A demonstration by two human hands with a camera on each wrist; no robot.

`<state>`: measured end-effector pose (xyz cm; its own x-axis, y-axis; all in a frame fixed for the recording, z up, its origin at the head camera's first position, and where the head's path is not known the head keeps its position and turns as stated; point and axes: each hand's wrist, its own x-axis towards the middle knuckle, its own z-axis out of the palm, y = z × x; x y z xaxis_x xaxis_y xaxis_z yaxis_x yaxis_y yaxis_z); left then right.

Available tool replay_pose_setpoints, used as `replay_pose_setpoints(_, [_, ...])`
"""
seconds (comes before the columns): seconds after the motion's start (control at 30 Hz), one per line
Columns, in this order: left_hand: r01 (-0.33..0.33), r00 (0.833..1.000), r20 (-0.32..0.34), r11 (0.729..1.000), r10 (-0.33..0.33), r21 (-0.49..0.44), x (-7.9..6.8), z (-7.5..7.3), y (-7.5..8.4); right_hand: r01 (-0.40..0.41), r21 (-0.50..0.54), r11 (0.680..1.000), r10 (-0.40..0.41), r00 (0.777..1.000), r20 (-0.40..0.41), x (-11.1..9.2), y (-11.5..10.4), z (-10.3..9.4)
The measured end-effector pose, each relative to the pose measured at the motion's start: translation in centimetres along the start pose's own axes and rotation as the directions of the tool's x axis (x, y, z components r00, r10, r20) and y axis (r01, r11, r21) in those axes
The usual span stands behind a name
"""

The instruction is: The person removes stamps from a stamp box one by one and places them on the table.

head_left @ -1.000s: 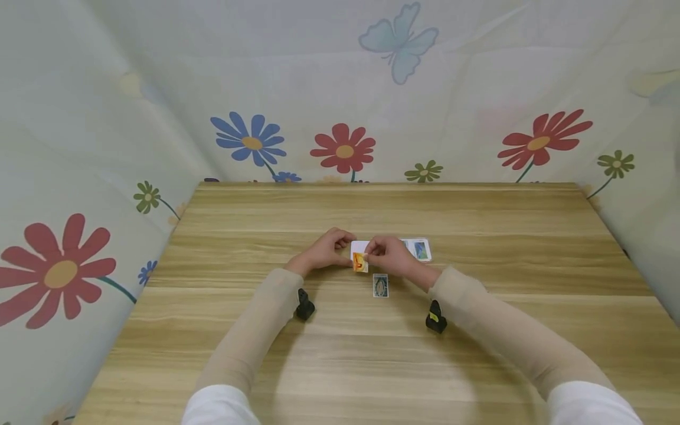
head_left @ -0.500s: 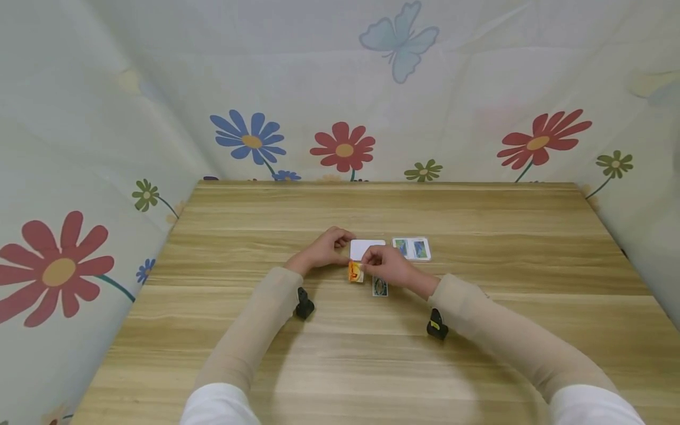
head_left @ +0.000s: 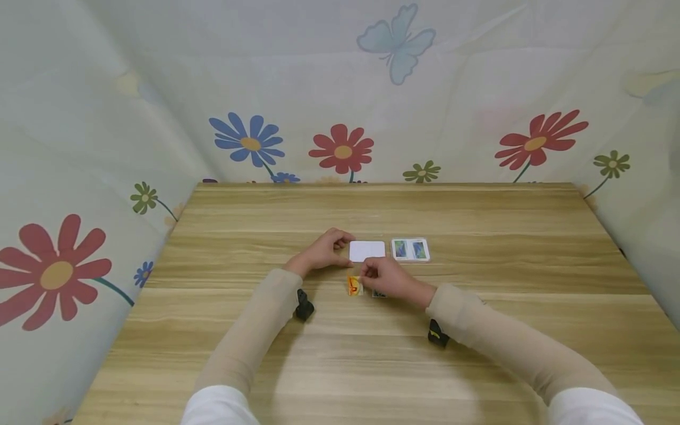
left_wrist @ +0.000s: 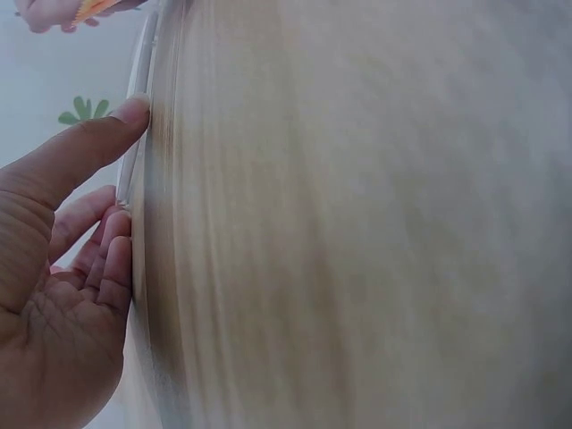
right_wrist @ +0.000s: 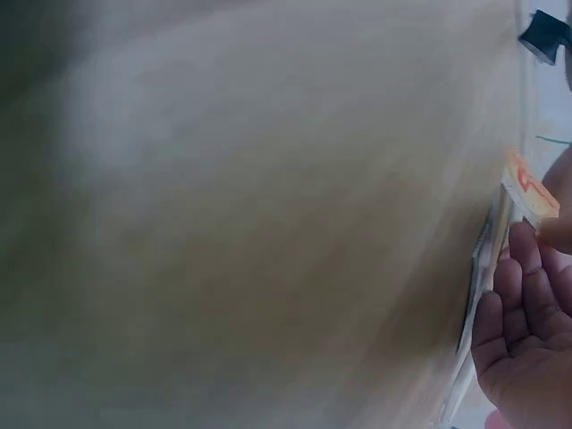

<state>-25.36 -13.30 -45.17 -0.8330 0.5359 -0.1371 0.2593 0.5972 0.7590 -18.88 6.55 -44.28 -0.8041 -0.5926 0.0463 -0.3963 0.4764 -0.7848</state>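
My left hand (head_left: 325, 250) grips a flat white card (head_left: 366, 251) by its left end, fingers at the far corner and thumb at the near one. The left wrist view shows the thumb and fingers along the edge of this thin, pale slab (left_wrist: 136, 161). Between thumb and fingertips, my right hand (head_left: 392, 277) pinches a small orange-and-yellow picture card (head_left: 354, 286), just nearer to me than the white card. The right wrist view shows this picture card (right_wrist: 533, 192) tilted in the fingers. A small dark picture card (head_left: 379, 293) lies partly hidden under my right hand.
To the right of the white card, a white-bordered flat piece (head_left: 411, 250) bears two blue-green pictures. All of this lies on a wood-grain table (head_left: 478, 230). A flowered cloth (head_left: 451, 88) hangs behind the table and at its sides.
My right hand has drawn the orange card from over the white card toward me, uncovering the white card and the two blue-green pictures, and now covers most of the dark card. Left hand stays put.
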Motion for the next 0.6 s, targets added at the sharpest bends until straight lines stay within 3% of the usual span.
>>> replay_pose_setpoints(0.33, [-0.014, 1.000, -0.003, 1.000, 0.014, 0.004, 0.08, 0.04, -0.34, 0.062, -0.152, 0.986, -0.065, 0.998, -0.020, 0.33, 0.18, 0.12])
replay_pose_setpoints(0.6, [-0.016, 1.000, -0.003, 1.000, 0.016, -0.002, 0.02, -0.01, -0.38, 0.066, -0.258, 0.964, -0.078, 0.996, -0.037, 0.63, -0.01, 0.33])
